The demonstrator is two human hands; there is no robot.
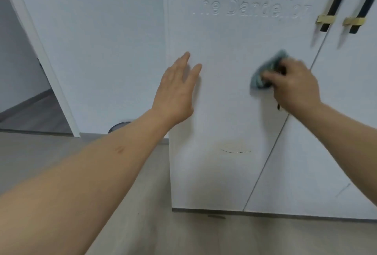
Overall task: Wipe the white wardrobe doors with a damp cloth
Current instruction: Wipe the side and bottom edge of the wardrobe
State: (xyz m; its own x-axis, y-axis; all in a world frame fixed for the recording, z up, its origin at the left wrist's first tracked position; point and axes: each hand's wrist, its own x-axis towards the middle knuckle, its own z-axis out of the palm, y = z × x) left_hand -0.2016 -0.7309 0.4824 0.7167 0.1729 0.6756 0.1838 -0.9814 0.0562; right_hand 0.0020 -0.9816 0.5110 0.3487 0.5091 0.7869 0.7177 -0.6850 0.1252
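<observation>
Gripping a bunched blue-grey cloth (263, 75), the right hand (295, 85) presses it against the white door (220, 112), fingers (269, 76) curled round the fabric; both are motion-blurred. The cloth sits at mid-height on the panel, below the embossed lettering (248, 8) and left of the seam with the next door (330, 152). The left hand (175, 89) lies open, fingers straight and pointing up, at the door's left part; whether it touches the panel is unclear. Two dark handles (334, 8) with brass-coloured brackets flank the seam at upper right. A faint dark mark (236, 151) shows low on the panel. Pale wood floor (183, 234) runs below, and a round dark object (119, 126) peeks out behind the left forearm.
</observation>
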